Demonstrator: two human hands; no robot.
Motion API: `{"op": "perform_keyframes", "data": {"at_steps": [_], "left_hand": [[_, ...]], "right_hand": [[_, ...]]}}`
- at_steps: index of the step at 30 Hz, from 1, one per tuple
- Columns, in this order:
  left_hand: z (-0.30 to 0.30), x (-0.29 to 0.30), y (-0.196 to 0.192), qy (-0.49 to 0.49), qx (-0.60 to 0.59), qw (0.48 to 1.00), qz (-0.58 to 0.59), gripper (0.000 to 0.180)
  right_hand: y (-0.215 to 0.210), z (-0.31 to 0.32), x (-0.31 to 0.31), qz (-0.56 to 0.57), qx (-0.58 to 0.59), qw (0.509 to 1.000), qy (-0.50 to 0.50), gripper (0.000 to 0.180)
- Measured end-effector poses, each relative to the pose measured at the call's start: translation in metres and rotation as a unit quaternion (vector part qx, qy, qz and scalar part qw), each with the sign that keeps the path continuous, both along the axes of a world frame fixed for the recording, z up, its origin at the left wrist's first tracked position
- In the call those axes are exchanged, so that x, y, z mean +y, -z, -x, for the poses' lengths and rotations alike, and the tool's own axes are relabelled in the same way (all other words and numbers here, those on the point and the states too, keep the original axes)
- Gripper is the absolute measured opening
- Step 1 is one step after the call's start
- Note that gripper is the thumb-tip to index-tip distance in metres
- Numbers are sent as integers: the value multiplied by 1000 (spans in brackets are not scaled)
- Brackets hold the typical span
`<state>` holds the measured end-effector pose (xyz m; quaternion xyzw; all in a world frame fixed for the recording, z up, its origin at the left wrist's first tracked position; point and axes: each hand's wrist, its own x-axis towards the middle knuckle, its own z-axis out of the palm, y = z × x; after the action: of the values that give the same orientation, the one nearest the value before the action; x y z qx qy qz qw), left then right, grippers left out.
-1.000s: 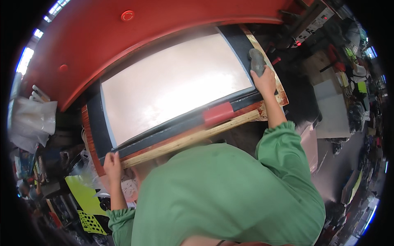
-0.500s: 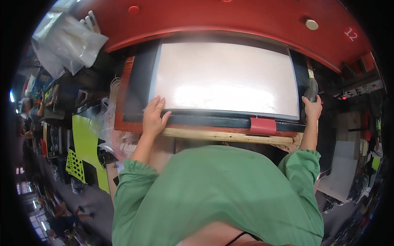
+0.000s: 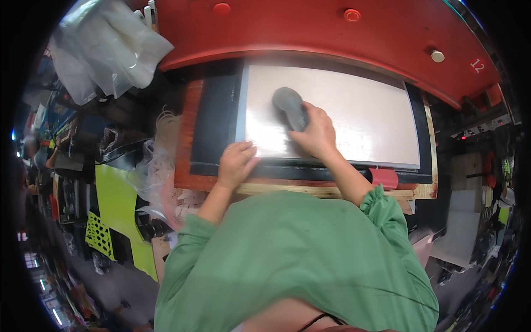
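Observation:
My right hand (image 3: 318, 133) grips the near end of a grey sole-shaped piece (image 3: 287, 105). The piece is over the left half of a wide whitish sheet (image 3: 359, 110); whether it touches the surface I cannot tell. At the sheet's near left corner rests my left hand (image 3: 238, 160), its fingers laid out and holding nothing. A dark board (image 3: 215, 122) lies under the sheet, on a reddish wooden base (image 3: 184, 144). Near the board's front right edge hangs a red flap (image 3: 384, 178).
Behind the board runs a red machine beam (image 3: 287, 27) with a red button (image 3: 352, 15) and a pale knob (image 3: 437, 56). A clear plastic bag (image 3: 110, 50) hangs at the far left. Bright yellow-green sheets (image 3: 116, 193) and crumpled plastic (image 3: 155, 177) lie at the left.
My right hand has brought the grey sole-shaped piece leftward from the board's right edge to over the sheet. My left hand stays by the near left corner. The whole view has shifted slightly.

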<state>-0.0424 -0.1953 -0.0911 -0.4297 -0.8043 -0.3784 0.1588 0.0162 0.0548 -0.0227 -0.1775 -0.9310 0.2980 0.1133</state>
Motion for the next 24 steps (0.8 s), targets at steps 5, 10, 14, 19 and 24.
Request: {"op": "perform_keyframes", "data": {"at_steps": [5,10,14,19,24], "left_hand": [[-2,-3,0,2,-31,1000,-7,25],[2,-4,1,25,-39,998,-40,24],[4,-6,7,27,-36,998,-48,25],[7,-6,7,35,-48,997,-47,25],[5,-7,4,34,-47,997,-50,27]], "right_hand": [[-9,38,-50,-74,-50,996,7,79],[-2,41,-40,-203,-31,973,-109,87],[14,49,-50,-151,17,987,-50,79],[14,70,-86,-76,32,994,71,72],[3,77,-107,-165,-17,983,74,57]]}}
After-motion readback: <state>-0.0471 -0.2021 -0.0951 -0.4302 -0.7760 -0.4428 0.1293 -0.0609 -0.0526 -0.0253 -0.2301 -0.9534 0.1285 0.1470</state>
